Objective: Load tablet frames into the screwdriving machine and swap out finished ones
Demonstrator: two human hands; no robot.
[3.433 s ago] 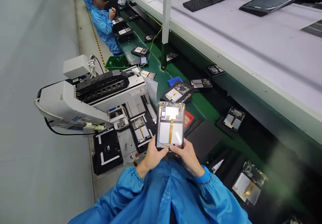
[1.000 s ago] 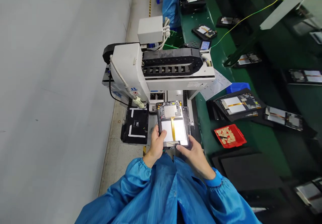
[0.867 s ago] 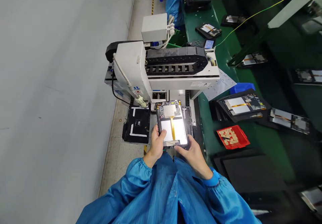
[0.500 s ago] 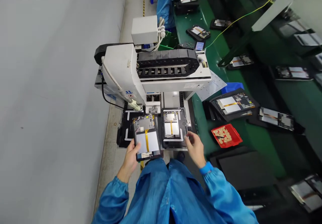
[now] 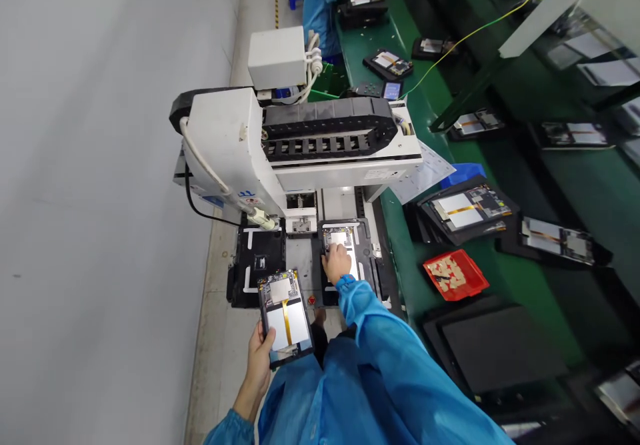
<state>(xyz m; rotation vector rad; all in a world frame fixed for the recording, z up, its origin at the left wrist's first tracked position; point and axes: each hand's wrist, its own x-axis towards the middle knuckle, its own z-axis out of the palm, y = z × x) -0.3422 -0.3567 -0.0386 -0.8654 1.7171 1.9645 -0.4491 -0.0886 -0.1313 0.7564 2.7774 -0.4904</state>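
Note:
An opened tablet (image 5: 289, 321), with a white battery, an orange ribbon and a circuit board, is in my left hand (image 5: 260, 361), gripped at its lower left edge. My right hand (image 5: 337, 263) lies over a second opened tablet (image 5: 341, 237), which sits in the right black fixture (image 5: 369, 258) of the machine. Its fingers are bent down onto that tablet and partly hidden; whether they grip anything cannot be made out. The left black fixture (image 5: 267, 258), with white corner strips, holds no tablet.
The white machine (image 5: 230, 138) with its cable chain (image 5: 325, 128) spans above the fixtures. On the green bench at right are a red tray (image 5: 456, 274), stacked opened tablets (image 5: 463, 210) and a blue box (image 5: 463, 174). A person in blue (image 5: 323, 5) is beyond.
My right hand has moved left from the fixture's right edge onto the tablet there. My left hand has brought its tablet down toward my body, uncovering more of the left fixture.

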